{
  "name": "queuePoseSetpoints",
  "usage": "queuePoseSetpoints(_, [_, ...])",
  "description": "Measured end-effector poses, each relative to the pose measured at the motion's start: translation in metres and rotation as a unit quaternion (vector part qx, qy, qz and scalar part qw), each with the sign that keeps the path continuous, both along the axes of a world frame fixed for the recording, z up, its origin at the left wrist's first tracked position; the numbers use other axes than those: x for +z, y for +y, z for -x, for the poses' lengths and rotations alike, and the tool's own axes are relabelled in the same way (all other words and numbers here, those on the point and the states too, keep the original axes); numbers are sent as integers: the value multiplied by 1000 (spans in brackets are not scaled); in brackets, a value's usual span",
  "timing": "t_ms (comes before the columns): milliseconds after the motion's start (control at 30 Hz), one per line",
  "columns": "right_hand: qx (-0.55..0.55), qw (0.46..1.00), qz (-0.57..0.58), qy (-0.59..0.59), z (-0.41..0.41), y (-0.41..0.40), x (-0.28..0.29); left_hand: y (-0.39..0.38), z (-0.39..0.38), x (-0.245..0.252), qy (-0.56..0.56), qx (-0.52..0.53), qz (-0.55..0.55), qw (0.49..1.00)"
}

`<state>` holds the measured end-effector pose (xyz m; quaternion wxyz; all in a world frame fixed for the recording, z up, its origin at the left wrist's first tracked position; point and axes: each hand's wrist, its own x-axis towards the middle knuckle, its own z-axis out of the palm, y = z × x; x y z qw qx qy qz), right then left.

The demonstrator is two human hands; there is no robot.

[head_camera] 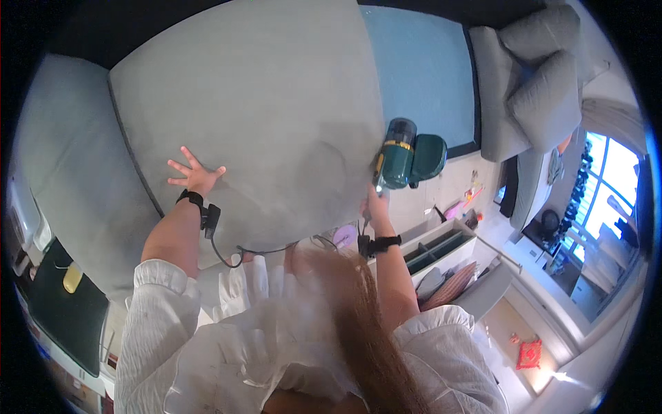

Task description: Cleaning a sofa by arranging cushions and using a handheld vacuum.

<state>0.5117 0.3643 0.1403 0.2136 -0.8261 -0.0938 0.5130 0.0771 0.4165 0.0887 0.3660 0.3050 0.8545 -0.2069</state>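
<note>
My left hand [199,177] is spread with its fingers apart over a wide grey sofa seat cushion [248,98]. It holds nothing, and its palm seems to rest on the fabric. My right hand [378,208] is closed around the handle of a dark green handheld vacuum cleaner [399,164] with a gold band and a smoky clear dust cup. The vacuum is at the cushion's right edge, its flat head turned to the right. Whether the head touches anything is unclear. Beyond the cushion a light blue sofa base panel [426,77] is exposed.
Grey cushions [545,101] lean at the right end of the sofa. An open drawer unit [439,248] with fabric items beside it stands near my right forearm. To the left is a dark tabletop [64,305] bearing a yellow object [73,278]. A black cable [269,252] runs between my wrists.
</note>
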Motion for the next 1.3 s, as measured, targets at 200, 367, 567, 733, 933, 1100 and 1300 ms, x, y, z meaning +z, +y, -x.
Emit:
queuePoseSetpoints(200, [-84,993,71,29,-43,-80,14,-3,1,-3,15,-14,-13,1000])
queuePoseSetpoints(367, [-151,981,71,97,-62,-103,32,1,-3,3,-14,5,6,1000])
queuePoseSetpoints(567, [-169,975,95,112,-43,-60,39,3,3,9,-19,22,4,1000])
queuePoseSetpoints(733, [-98,987,81,102,-24,15,36,7,0,19,-7,24,11,1000])
queuePoseSetpoints(933, [26,995,33,95,20,118,33,14,6,31,-40,84,47,995])
queuePoseSetpoints(1100, [58,993,-64,76,71,208,22,18,4,36,-61,77,42,994])
queuePoseSetpoints(1300, [121,981,-98,118,109,283,39,19,11,40,-71,83,57,992])
